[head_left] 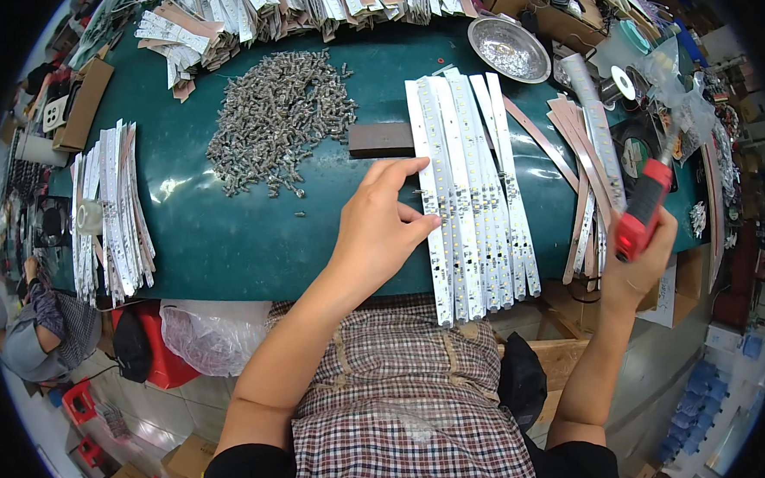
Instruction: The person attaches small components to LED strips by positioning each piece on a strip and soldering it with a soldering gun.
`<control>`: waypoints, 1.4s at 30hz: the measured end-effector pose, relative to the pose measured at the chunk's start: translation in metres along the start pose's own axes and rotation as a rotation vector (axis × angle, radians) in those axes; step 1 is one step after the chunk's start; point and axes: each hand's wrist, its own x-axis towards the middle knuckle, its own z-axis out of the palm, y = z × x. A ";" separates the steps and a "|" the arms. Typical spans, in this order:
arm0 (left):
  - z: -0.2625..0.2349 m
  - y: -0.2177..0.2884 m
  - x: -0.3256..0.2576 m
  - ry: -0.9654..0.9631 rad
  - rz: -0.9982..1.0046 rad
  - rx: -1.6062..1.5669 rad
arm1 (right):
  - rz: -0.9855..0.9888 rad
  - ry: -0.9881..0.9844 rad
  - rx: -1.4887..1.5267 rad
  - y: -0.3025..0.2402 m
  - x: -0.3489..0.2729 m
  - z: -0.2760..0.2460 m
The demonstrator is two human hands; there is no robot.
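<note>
Several white LED strip boards (466, 243) lie side by side before me, spread slightly like a fan. At their left edge is my left hand (372, 217), its index finger and thumb apart and touching the outermost strip. A small metal part (419, 192) shows at that edge between the two fingertips. My right hand (636, 265) grips a soldering iron (645, 209) with a red and black handle, tip pointing up and away, right of the strips. A dark rectangular block (379, 140) sits against the strips' left side, and a pile of small metal parts (276, 117) lies farther left.
More strips are stacked at the left (111, 216), along the far edge (299, 5) and at the right (583, 180). A metal bowl (509, 50) stands far right, near a solder spool (617, 84). Another person (53, 326) sits at far left.
</note>
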 end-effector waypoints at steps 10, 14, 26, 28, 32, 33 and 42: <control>0.017 0.001 0.014 -0.048 0.099 0.089 | 0.441 0.151 0.843 -0.030 -0.017 -0.068; 0.011 0.005 0.008 -0.022 0.105 0.188 | 0.448 0.142 0.932 -0.038 -0.029 -0.081; -0.068 -0.011 -0.044 0.375 0.185 0.645 | 0.372 -0.072 0.910 -0.071 -0.038 -0.086; -0.087 -0.018 -0.050 0.461 0.155 0.663 | 0.411 -0.102 0.986 -0.088 -0.041 -0.078; -0.088 -0.031 -0.049 0.446 0.172 0.623 | 0.500 -0.238 1.101 -0.117 -0.041 -0.067; -0.088 -0.035 -0.049 0.448 0.173 0.623 | 0.511 -0.262 1.110 -0.121 -0.042 -0.064; -0.079 -0.030 -0.049 0.433 0.020 0.339 | 0.529 -0.441 0.946 -0.136 -0.053 -0.037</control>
